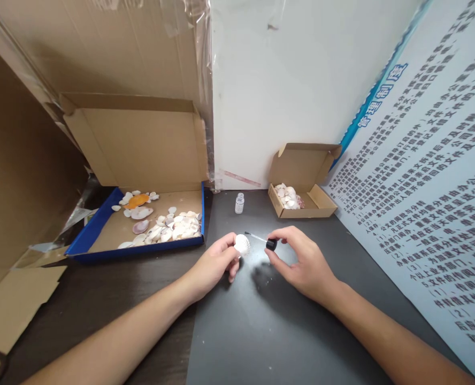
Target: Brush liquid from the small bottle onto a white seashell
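Between the thumb and fingers of my left hand (219,259) is a white ribbed seashell (243,244). My right hand (299,259) pinches the black cap of a small applicator brush (271,244). Its thin clear stem points left, and the dark tip ends close to the shell's upper right edge; whether the two touch I cannot tell. Beyond my hands a small clear bottle (239,203) with a printed label stands upright with no cap on it.
At left an open blue-edged cardboard box (141,251) holds many shells, some grouped around an orange one (137,201). A smaller open cardboard box (307,213) with shells stands at back right. A white board (301,80) rises behind; a printed poster (434,160) slants along the right.
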### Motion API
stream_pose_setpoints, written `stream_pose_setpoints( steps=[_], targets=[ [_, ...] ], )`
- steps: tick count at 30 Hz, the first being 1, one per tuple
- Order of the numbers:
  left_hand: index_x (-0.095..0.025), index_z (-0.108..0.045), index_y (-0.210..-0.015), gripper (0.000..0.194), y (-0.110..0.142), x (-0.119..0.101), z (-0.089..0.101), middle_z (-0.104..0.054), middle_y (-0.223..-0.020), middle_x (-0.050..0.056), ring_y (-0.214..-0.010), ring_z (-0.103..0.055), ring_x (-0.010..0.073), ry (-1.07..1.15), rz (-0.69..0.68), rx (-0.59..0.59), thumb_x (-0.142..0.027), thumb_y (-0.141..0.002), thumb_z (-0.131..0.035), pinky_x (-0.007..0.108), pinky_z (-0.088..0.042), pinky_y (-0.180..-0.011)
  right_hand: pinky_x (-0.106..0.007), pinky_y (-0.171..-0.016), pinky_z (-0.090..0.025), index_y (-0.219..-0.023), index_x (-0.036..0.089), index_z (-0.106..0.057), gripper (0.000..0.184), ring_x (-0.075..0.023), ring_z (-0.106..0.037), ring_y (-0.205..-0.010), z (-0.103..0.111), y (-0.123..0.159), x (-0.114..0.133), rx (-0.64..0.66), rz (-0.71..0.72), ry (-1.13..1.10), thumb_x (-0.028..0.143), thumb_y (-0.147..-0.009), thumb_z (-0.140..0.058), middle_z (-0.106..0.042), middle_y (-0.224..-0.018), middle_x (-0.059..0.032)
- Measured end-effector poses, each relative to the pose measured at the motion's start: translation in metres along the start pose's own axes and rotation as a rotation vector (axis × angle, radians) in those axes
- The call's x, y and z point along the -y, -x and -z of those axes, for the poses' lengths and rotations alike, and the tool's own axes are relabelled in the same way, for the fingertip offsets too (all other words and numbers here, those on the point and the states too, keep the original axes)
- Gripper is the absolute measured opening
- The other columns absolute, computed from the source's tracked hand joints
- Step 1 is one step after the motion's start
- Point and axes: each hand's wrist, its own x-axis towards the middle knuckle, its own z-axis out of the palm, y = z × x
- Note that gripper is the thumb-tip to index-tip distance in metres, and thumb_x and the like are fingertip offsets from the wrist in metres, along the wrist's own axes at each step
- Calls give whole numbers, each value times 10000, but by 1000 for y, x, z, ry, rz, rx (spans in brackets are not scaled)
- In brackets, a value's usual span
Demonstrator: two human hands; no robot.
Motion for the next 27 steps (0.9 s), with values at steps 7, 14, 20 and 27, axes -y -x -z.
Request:
stream_pose_setpoints(
  steps=[7, 14, 20, 27],
  targets=[
    [-193, -451, -754, 56, 1, -3, -3, -427, -599, -61, -466, -388, 66, 27, 24, -25, -231, -754, -492, 194, -363, -464, -322, -711, -504, -1012, 216, -576, 169, -191, -615, -807, 0, -2, 1, 5, -7, 23, 150, -859, -609, -670, -872, -34],
    [-184, -477, -757, 69, 1, -8, -4, -470, -616, -46, -459, -416, 71, 86, 48, -40, -238, -744, -517, 199, -398, -441, -317, -682, -509, -995, 220, -574, 161, -187, -613, -771, 2, -2, 3, 29, 27, -5, 152, -852, -603, -670, -847, -35],
    [-174, -493, -794, 92, -1, -5, -3, -550, -709, -28, -432, -434, 57, 104, 20, -49, -249, -770, -540, 205, -410, -419, -302, -669, -501, -981, 218, -563, 164, -174, -600, -747, 0, -2, 5, 28, 75, -38, 140, -842, -605, -665, -829, -25],
    [-166, -515, -826, 112, 0, -7, -4, -573, -735, -17, -436, -448, 58, 138, 21, -59, -236, -748, -556, 202, -406, -413, -310, -675, -502, -994, 222, -557, 169, -176, -602, -745, 0, 0, 6, -3, 72, -33, 140, -851, -593, -661, -834, -29]
  ],
)
